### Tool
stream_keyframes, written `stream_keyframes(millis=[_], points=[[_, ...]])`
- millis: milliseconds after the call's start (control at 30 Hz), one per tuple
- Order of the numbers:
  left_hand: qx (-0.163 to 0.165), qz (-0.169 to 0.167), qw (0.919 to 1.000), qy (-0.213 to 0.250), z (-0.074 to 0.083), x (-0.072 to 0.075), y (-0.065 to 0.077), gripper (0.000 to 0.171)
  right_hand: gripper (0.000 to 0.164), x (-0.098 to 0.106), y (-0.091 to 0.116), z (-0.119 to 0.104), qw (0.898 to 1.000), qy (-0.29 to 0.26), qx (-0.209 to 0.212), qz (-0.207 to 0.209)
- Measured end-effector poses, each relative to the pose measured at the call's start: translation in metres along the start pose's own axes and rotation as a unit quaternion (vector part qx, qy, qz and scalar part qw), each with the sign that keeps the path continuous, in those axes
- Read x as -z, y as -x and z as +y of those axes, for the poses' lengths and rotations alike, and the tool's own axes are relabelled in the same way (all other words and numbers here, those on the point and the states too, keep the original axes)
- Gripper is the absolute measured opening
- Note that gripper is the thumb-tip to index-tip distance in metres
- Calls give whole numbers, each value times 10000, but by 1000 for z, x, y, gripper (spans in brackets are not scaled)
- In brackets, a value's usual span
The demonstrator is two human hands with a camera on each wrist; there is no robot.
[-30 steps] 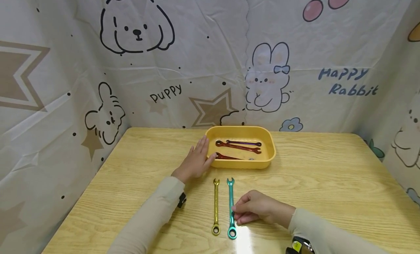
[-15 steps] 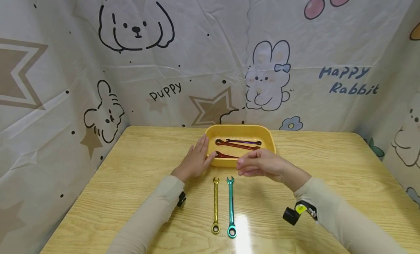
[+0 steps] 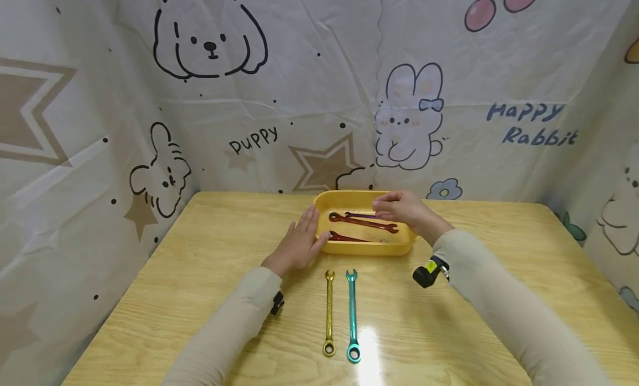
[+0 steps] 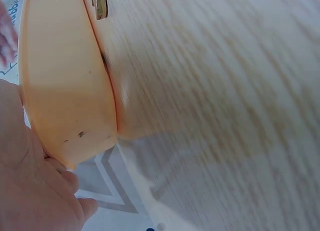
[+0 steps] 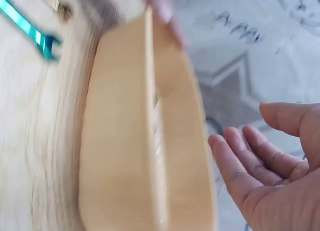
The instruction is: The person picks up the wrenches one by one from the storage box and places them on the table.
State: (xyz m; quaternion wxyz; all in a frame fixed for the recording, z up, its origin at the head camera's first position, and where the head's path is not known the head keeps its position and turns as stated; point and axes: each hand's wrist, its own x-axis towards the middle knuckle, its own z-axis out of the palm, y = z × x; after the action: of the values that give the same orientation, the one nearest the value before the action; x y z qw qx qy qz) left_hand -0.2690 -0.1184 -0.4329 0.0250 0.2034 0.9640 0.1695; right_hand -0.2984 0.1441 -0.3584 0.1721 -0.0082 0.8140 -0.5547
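Note:
My left hand [image 3: 297, 243] rests against the left end of a yellow plastic bin [image 3: 369, 249], its fingers straight and the thumb at the rim. Above the bin's right side hovers my right hand [image 3: 410, 211]. In the right wrist view, that hand [image 5: 275, 176] has its thumb apart from the fingers and nothing between them. Inside the bin lie a purple wrench [image 3: 358, 215], partly hidden by the right hand, an orange-red wrench [image 3: 366, 223] and a dark red wrench [image 3: 344, 237]. In front of the bin, a gold wrench [image 3: 329, 314] and a teal wrench [image 3: 353, 316] lie side by side.
Everything stands on a light wooden table [image 3: 499, 297]. A printed curtain [image 3: 299, 70] hangs behind its back edge and at both sides. Black wrist cameras sit on both forearms, the right camera [image 3: 426, 273] being over the table.
My right hand has left the teal wrench, which stays beside the gold one, and moved forward and up over the bin's right side. The left hand has not moved.

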Motion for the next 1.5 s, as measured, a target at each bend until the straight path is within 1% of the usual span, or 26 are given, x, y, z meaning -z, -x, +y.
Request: stream_keyframes(millis=[133,200,367,467,600,733,833,900,1067,1133,1233,1400,1467,1500], points=[[-7,0,10000,43,1,-1,1,73,39,-1,-17,15,9997,47,-106,236],[-25,26,10000,38,1,-2,0,73,39,-2,-24,20,9994,131,-84,305],[-98,55,9999,-16,0,-2,-4,75,39,-3,-34,28,9985,350,46,420],[-152,76,9999,27,0,-2,-5,74,37,-3,-38,31,9971,473,88,593],[-200,134,9997,34,1,-2,-5,73,34,-5,-41,36,9914,925,121,917],[-153,155,9998,3,1,-2,-5,73,31,-8,-41,37,9823,1504,226,1093],[-112,153,9998,45,0,-2,-5,72,29,-11,-40,38,9742,1984,363,1011],[-78,137,9998,76,1,-3,-5,72,28,-14,-39,40,9703,2198,468,895],[-47,90,9999,45,1,-3,-5,73,25,-20,-36,42,9712,2256,510,574],[-58,83,9999,36,1,-3,-5,73,24,-22,-36,44,9689,2367,509,522],[-46,49,10000,33,1,-2,-4,73,25,-24,-38,47,9589,2715,636,520],[-61,63,9999,52,-1,-3,-3,73,22,-26,-42,48,9319,3445,1028,491],[-71,77,9999,40,-2,-4,-2,73,21,-28,-43,49,9233,3644,1119,468],[-65,73,9999,38,-2,-5,-2,73,19,-28,-43,49,9206,3710,1133,448]])
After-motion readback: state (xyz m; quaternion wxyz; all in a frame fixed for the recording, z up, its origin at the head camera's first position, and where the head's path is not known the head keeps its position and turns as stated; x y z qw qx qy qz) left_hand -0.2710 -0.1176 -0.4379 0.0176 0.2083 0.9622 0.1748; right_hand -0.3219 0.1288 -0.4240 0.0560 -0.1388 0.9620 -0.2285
